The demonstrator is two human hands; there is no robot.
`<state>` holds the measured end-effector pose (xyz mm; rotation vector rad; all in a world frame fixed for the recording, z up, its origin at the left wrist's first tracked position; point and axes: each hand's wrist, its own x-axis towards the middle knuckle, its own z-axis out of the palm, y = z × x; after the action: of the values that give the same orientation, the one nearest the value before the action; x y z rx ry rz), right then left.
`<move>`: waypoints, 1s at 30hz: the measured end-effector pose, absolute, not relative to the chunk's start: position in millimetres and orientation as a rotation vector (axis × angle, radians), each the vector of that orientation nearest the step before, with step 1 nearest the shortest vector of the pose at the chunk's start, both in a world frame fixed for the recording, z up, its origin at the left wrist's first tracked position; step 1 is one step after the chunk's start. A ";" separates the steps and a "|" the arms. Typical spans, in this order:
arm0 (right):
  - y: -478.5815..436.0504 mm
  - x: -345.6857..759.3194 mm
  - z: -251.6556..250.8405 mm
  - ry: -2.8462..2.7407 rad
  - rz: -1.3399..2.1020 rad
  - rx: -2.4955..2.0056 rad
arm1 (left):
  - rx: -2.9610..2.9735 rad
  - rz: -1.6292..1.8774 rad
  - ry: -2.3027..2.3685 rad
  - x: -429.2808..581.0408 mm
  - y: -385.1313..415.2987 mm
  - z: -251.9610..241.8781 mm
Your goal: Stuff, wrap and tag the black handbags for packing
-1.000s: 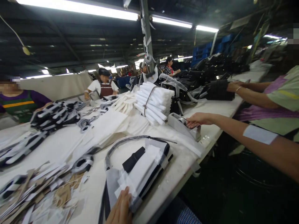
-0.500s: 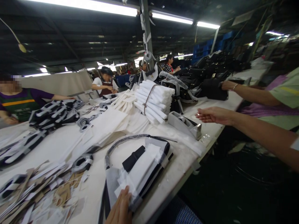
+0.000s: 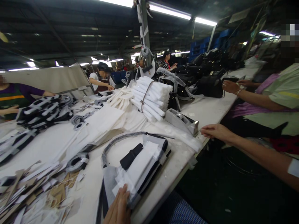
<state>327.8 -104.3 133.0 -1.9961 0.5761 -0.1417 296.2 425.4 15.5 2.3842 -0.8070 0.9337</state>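
Note:
A black handbag (image 3: 149, 161) wrapped in white paper lies flat near the table's front edge, its grey-wrapped handle (image 3: 116, 143) arching to the left. My left hand (image 3: 118, 208) lies flat on the bag's near corner, fingers stretched over the paper. My right hand (image 3: 213, 131) hovers at the table's edge just right of a grey tape dispenser (image 3: 182, 121). Its fingers are pressed together in a pinch, and what they hold is too small to make out.
A strapped stack of white folded pieces (image 3: 151, 98) stands behind the dispenser. Paper scraps and tape rolls (image 3: 77, 161) litter the left. A person on the right handles a black bag (image 3: 211, 87). Other workers sit across the long white table (image 3: 205, 109).
My right hand left the tape dispenser, drew back to the right, then dropped to the table's edge with fingers pinched. My left hand stayed on the bag.

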 end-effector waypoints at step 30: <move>294.3 459.4 183.5 -1.856 1.167 -2.279 | 2.534 0.942 -0.509 260.0 393.6 75.2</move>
<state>459.4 294.3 183.5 -2.2787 -1.8564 1.1675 260.0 393.6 75.2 2.5342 -0.5086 0.9418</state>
